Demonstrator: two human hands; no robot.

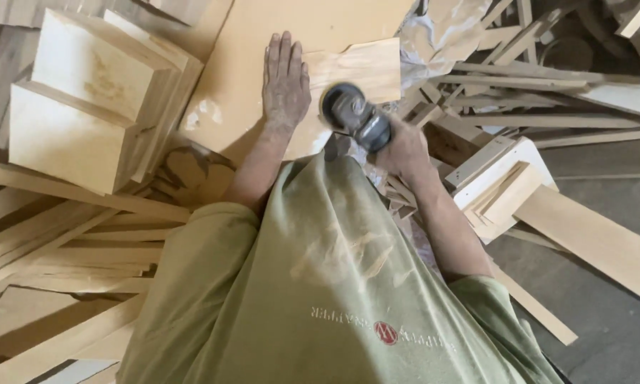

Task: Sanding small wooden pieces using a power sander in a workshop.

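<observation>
While the left hand [286,82] lies flat with its fingers spread out, holding nothing, it presses down on a small board [355,71] near the top middle of the frame. The board is pale wood, smooth, with soft brown lines in it, and it has straight edges. It rests on a bigger sheet [227,85], which is flat, tan and dull like thick card.

The right hand [404,151] is closed tight around a sander [355,117]. The sander is dark grey and round at the front (its disc looks blurry), and it sits on the lower edge of the board, just beside the left hand's wrist.

In the upper left of the frame stand two wooden boxes [85,107], blocky and light yellow, with a brown stain on the top one. I cannot tell what is inside them, since only closed sides show. On the right sits an open white tray [501,181] with thin flat wood pieces stacked in it.

Long thin slats [85,242] lie in a heap at the lower left, and more sticks [547,99] cross each other at the upper right. A long plank [604,245] lies on the grey floor [604,327] at the right. The person's green shirt [334,299] is dusty with fine wood powder.
</observation>
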